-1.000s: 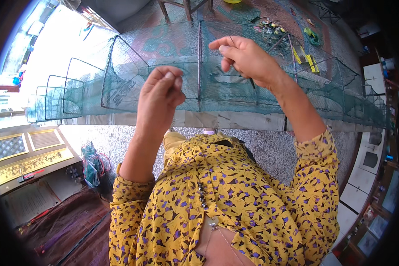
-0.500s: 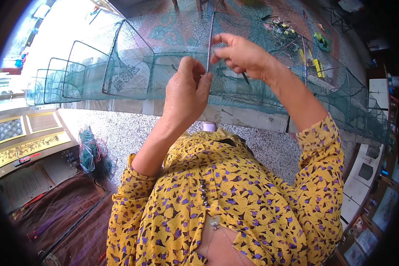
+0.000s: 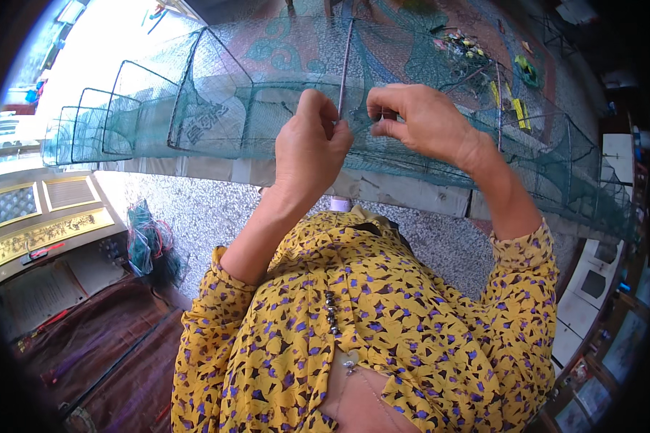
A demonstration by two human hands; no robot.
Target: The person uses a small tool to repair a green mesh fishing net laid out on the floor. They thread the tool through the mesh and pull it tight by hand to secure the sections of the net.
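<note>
A long fish trap of green netting [image 3: 282, 101] over dark square frames stretches across in front of me. My left hand [image 3: 312, 141] is closed in a pinch at the lower part of an upright frame rod [image 3: 345, 68], with the netting beside it. Just right of the rod, my right hand [image 3: 430, 123] is closed too, thumb against bent fingers, a little apart from the left. What lies between its fingertips is too fine or too hidden to make out.
A tangled bundle of green net and cords [image 3: 148, 242] sits on the speckled floor at left, near a brown cloth [image 3: 115, 353]. Beyond the netting at right lie a pile of small items [image 3: 462, 43], yellow strips [image 3: 520, 112] and a green bag [image 3: 527, 71]. White cabinets [image 3: 592, 281] stand at right.
My right hand has moved right, away from the rod, and its fingers have drawn together. The dark thin stick below it no longer shows. My left hand has barely shifted.
</note>
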